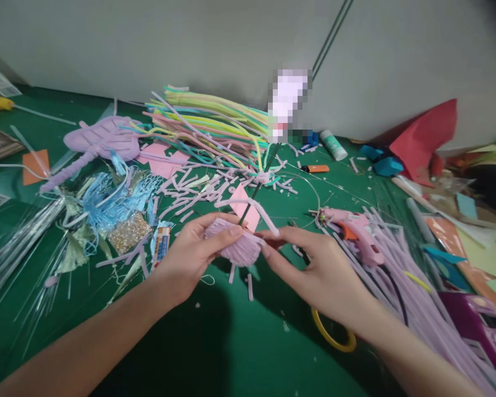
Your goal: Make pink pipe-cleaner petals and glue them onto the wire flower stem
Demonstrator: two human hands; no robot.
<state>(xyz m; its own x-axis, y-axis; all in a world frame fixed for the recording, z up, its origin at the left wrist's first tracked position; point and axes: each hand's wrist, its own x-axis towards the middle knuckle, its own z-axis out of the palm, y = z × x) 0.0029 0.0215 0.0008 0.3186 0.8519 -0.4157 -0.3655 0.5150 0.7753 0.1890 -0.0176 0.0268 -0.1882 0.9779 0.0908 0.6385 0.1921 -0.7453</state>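
Between my hands is a ribbed lilac piece [240,248] made of fuzzy stems laid side by side. My left hand [194,248] grips its left side, thumb on top. My right hand [314,259] is at its right edge, thumb and index finger pinched close together near the edge. A loose lilac stem [256,207] arches above the piece, its end by my right index finger. A thin dark green rod [251,205] rises behind the piece, in front of a pink paper [244,204].
Cut lilac bits [190,190] and a colourful stem bundle [215,124] lie behind. On the left are a lilac woven shape [103,138] and blue tassels [116,193]. A pink glue gun [359,231], yellow-handled scissors [334,336] and long lilac stems [430,320] lie right.
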